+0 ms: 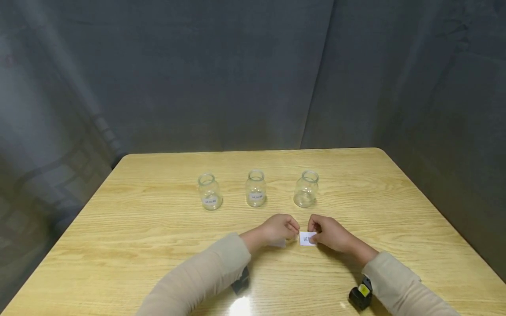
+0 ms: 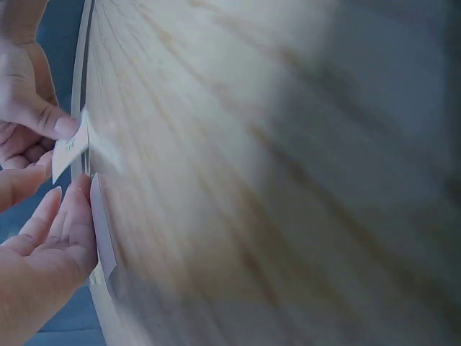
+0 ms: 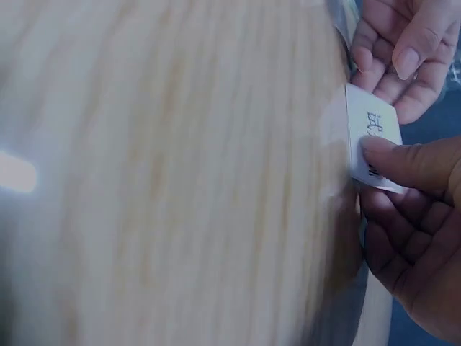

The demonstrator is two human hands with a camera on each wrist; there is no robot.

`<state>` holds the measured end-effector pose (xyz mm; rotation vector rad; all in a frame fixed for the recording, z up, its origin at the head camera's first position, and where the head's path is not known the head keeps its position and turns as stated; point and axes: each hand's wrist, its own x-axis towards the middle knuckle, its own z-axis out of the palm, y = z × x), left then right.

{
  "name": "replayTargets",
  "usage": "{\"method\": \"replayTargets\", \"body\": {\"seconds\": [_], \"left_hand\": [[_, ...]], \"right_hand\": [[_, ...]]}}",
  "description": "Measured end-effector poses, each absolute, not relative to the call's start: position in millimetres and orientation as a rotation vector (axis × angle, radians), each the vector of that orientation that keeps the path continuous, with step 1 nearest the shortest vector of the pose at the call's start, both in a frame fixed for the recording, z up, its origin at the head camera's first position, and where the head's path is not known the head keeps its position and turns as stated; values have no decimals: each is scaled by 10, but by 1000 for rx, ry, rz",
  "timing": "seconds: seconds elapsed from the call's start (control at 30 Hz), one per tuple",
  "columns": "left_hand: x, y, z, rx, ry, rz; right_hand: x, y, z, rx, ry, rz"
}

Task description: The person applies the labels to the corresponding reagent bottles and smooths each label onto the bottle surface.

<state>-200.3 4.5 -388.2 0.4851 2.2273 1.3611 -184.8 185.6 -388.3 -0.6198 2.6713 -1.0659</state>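
Note:
My right hand (image 1: 332,233) pinches a white label (image 1: 305,238) with dark handwriting between thumb and fingers. In the right wrist view the thumb presses on the label's (image 3: 374,122) written face, the other fingers behind it. My left hand (image 1: 278,227) is close to the label's left edge. Its thumb stands apart from its loosely bent fingers in the left wrist view. Another pale paper piece (image 1: 279,243) shows beneath the left hand; whether it touches the hand or lies on the table I cannot tell. Beyond both hands stands a glass jar (image 1: 305,193) with no label showing.
Two more glass jars, the left jar (image 1: 209,193) and the middle jar (image 1: 256,191), stand upright with written white labels on their fronts. A wooden table (image 1: 158,237) carries everything. Black devices sit by the cuffs, one with a yellow patch (image 1: 363,289). Dark curtains hang behind.

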Motion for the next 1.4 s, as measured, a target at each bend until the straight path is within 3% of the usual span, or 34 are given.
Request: {"method": "replayTargets", "body": {"seconds": [0.37, 0.83, 1.4], "left_hand": [[-2071, 26, -3851, 397, 2221, 1517], [-2111, -32, -3801, 325, 2113, 1719], [-2129, -207, -3665, 481, 1853, 1797]], "right_hand": [[-1948, 1820, -3824, -490, 2644, -1328], [-1912, 1720, -3697, -533, 2522, -1534], [-1901, 1702, -3607, -647, 2331, -1713]]}}
